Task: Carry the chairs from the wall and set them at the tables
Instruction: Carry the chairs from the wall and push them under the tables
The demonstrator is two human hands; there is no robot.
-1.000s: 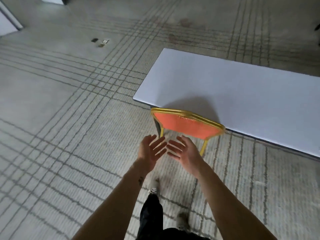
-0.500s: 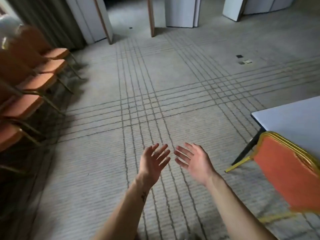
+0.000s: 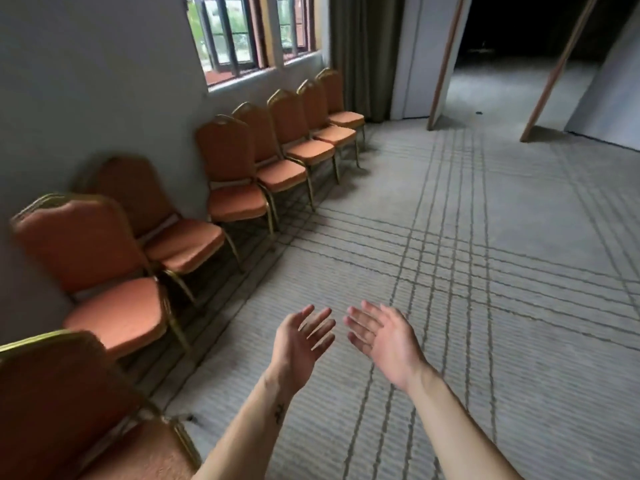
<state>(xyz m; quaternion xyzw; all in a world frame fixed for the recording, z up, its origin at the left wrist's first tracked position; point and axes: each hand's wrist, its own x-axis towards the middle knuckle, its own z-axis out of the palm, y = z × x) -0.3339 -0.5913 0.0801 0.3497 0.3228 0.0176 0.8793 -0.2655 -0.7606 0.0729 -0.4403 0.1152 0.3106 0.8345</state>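
Both hands are out in front, holding nothing. The left hand [image 3: 299, 344] and the right hand [image 3: 384, 341] have their fingers spread wide, palms facing each other, close but not touching. A row of orange chairs [image 3: 239, 188] stands along the gray wall [image 3: 86, 81], off to the left of the hands. The nearest chair [image 3: 62, 410] is low on the left, beside the left arm.

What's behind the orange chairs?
A plain grey wall and a barred window stand behind the orange padded gold-framed chairs. The chair backs cover the wall's bottom edge.
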